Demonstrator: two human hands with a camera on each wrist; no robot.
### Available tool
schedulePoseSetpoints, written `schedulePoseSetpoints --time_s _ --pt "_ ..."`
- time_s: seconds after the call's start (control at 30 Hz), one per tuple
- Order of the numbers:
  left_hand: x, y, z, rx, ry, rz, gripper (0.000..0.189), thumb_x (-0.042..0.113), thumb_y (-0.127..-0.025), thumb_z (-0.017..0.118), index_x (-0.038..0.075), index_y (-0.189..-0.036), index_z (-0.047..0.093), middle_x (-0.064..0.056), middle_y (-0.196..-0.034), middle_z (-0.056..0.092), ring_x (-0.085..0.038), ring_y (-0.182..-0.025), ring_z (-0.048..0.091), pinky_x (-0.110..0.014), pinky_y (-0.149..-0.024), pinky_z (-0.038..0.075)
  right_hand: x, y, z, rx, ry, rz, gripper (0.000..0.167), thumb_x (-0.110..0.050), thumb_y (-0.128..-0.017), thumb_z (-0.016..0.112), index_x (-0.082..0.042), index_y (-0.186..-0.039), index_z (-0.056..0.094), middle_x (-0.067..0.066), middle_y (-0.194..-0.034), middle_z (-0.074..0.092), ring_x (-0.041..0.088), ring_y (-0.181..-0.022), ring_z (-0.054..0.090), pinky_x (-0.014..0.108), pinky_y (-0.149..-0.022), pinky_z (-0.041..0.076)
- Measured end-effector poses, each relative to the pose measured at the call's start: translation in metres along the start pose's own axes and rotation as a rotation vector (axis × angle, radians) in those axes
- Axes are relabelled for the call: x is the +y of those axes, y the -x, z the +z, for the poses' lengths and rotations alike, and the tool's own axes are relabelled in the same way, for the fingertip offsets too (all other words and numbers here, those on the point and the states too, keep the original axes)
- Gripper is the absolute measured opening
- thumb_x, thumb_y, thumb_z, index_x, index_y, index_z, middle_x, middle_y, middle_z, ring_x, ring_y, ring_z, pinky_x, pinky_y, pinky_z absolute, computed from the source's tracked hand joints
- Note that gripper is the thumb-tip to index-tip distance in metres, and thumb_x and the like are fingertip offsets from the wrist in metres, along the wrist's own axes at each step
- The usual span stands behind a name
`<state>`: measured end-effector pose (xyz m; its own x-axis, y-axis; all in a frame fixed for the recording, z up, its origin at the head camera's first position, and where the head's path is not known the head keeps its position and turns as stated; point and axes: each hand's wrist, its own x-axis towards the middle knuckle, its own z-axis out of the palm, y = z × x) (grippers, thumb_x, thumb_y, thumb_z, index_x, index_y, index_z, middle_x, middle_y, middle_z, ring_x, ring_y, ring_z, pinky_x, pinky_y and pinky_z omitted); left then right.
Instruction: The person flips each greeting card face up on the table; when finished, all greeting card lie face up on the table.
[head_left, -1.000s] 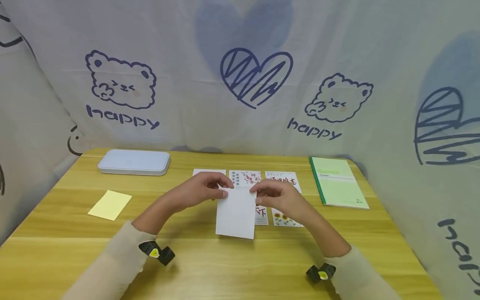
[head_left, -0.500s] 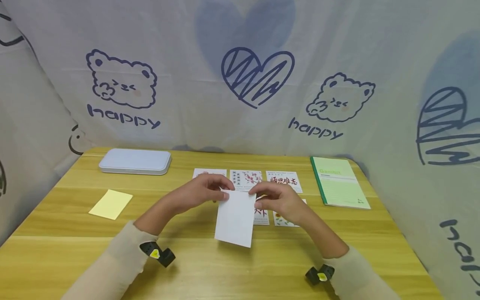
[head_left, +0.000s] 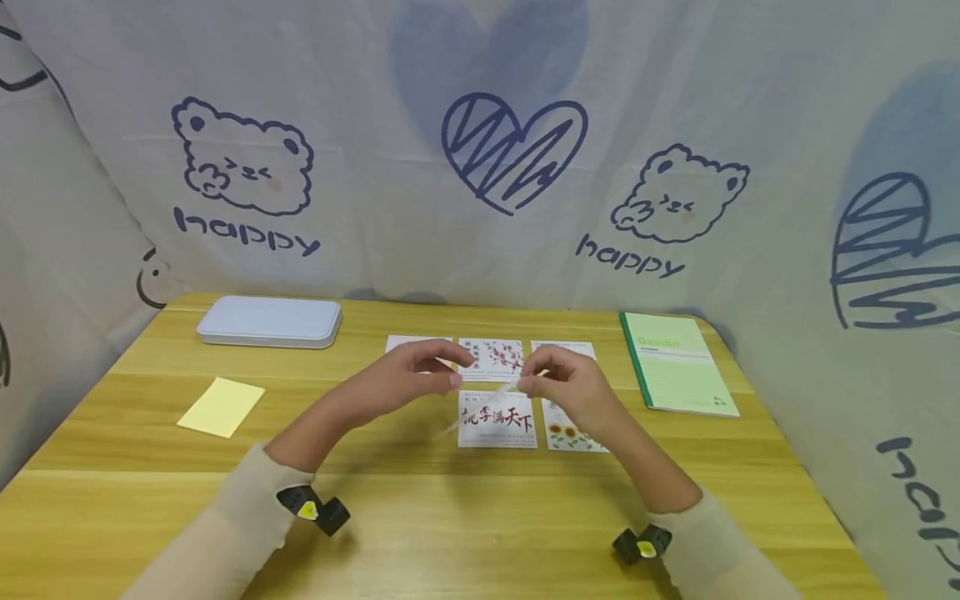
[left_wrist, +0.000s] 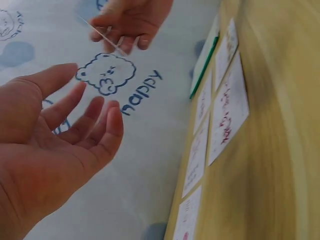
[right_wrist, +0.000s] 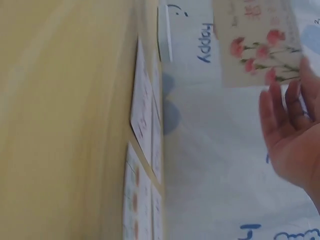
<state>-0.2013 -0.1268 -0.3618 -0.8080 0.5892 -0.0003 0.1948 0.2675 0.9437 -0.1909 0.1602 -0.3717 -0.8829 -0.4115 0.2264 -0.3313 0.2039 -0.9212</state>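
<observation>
My right hand (head_left: 573,387) pinches a greeting card (right_wrist: 260,45) printed with pink carnations between thumb and fingertips. In the head view the card is seen nearly edge-on as a thin, blurred pale strip, tilted above the table. My left hand (head_left: 405,379) is level with it on the left, holding nothing, thumb and fingers apart and loosely bent. Beneath the hands lie a card with red characters (head_left: 497,419) and a sunflower card (head_left: 573,437), partly hidden by the right hand. Behind them is a card with red blossoms (head_left: 491,358), between two partly covered cards.
On the wooden table (head_left: 450,533), a pale flat case (head_left: 270,322) stands at the back left. A yellow sheet of paper (head_left: 221,407) lies in front of it. The green notebook (head_left: 678,362) is at the right. A printed curtain (head_left: 360,167) hangs behind.
Both hands held the card, its white back showing. Now the left hand has let go, and the card has turned edge-on in the right hand, uncovering the red-character card.
</observation>
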Motion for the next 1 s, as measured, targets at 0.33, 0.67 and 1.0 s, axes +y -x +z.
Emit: schedulePoseSetpoints --time_s 0.33,0.67,1.0 --pt "0.002 0.000 -0.002 0.066 0.131 -0.021 0.028 0.019 -0.098 0.064 0.010 -0.125 0.064 -0.008 -0.127 0.065 -0.025 -0.111 0.062 -0.041 -0.098 0.052 0.003 -0.002 -0.011 0.107 0.062 0.131 0.019 -0.030 -0.098 0.067 -0.011 -0.099 0.065 0.014 -0.093 0.064 0.040 -0.091 0.059 0.033 -0.078 0.053" --pt "0.003 -0.004 0.005 0.197 0.191 0.005 0.036 0.009 -0.096 0.066 0.005 -0.129 0.054 -0.007 -0.107 0.068 -0.018 -0.096 0.063 -0.025 -0.083 0.052 -0.006 0.000 0.003 0.001 0.292 0.048 0.027 -0.035 -0.098 0.066 -0.019 -0.120 0.066 -0.004 -0.107 0.065 0.019 -0.104 0.059 0.043 -0.092 0.049" --pt "0.008 -0.006 0.027 0.112 0.062 0.038 0.041 0.012 -0.096 0.067 0.012 -0.135 0.053 -0.008 -0.105 0.074 -0.021 -0.094 0.069 -0.032 -0.084 0.054 -0.010 0.005 0.022 -0.071 0.271 -0.036 0.030 -0.021 -0.099 0.065 -0.018 -0.129 0.066 0.000 -0.107 0.070 0.016 -0.099 0.065 0.031 -0.085 0.054"
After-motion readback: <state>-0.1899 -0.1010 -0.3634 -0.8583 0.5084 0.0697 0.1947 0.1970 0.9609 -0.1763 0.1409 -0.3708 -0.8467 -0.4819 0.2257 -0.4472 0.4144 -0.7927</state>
